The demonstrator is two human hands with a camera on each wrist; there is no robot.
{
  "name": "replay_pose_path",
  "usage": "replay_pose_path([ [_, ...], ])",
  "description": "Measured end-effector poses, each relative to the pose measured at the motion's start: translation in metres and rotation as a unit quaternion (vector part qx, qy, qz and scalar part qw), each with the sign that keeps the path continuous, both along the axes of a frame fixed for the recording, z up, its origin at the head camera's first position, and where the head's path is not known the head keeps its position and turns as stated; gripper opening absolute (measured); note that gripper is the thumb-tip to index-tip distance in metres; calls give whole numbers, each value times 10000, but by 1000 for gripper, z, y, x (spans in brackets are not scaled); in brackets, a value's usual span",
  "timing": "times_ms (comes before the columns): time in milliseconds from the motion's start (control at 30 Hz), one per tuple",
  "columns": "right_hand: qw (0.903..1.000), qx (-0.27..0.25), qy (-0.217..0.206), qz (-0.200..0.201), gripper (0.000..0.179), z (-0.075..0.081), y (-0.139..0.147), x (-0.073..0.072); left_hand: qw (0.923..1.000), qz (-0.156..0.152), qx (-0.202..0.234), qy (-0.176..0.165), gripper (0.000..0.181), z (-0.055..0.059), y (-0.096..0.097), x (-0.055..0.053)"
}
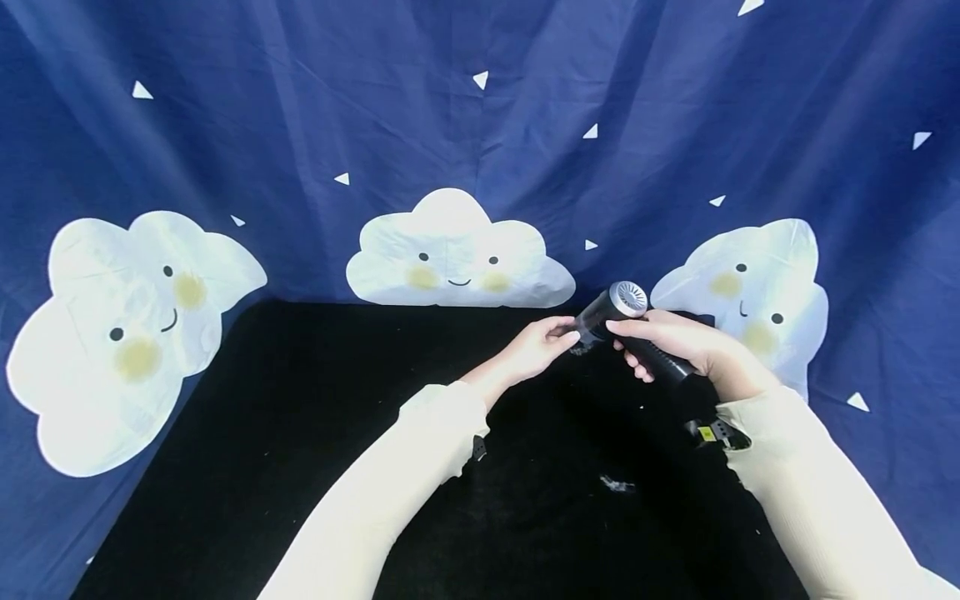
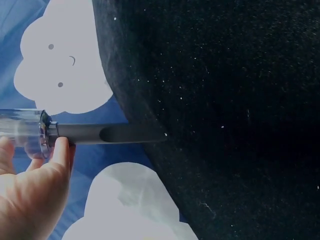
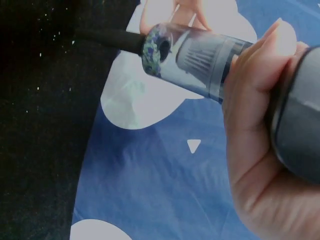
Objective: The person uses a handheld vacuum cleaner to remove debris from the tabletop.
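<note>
A black handheld vacuum cleaner [image 1: 595, 318] with a silver vented end is held between both hands near the dark surface's far edge. Its handle is gripped by my right hand [image 1: 686, 340], whose thumb lies along the body. My left hand [image 1: 534, 346] holds the front part, fingers at the joint of the clear dust cup [image 2: 20, 119] and the dark crevice nozzle [image 2: 90, 133]. In the right wrist view, green and purple bits [image 3: 151, 52] sit inside the cup's front. The nozzle's tip points over the black surface.
The black cloth-like surface [image 1: 315, 433] carries scattered white specks and a pale smear of debris [image 1: 617, 484]. Behind it hangs a blue curtain [image 1: 420, 100] printed with white clouds and triangles. A black wrist strap [image 1: 720, 433] shows at the right sleeve.
</note>
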State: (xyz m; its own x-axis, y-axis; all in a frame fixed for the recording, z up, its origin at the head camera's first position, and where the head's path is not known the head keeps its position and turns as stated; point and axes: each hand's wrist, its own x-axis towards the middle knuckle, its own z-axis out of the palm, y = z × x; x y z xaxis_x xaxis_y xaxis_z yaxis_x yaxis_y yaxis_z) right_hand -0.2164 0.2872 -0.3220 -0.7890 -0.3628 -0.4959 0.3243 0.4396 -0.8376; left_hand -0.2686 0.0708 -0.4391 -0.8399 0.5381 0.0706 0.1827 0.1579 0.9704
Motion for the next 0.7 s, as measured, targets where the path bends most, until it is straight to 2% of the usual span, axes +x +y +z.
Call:
replay_pose_path([
  [167,9997,98,172,-113,45,-3,-6,-2,9989,270,274,-274,48,-2,2,-4],
  [300,9995,141,249,-111,45,-5,-9,-3,9971,369,449,-493,48,-4,3,-5],
  [700,9995,205,213,-135,46,-6,-5,-1,9923,228,786,-924,47,-5,8,-3],
])
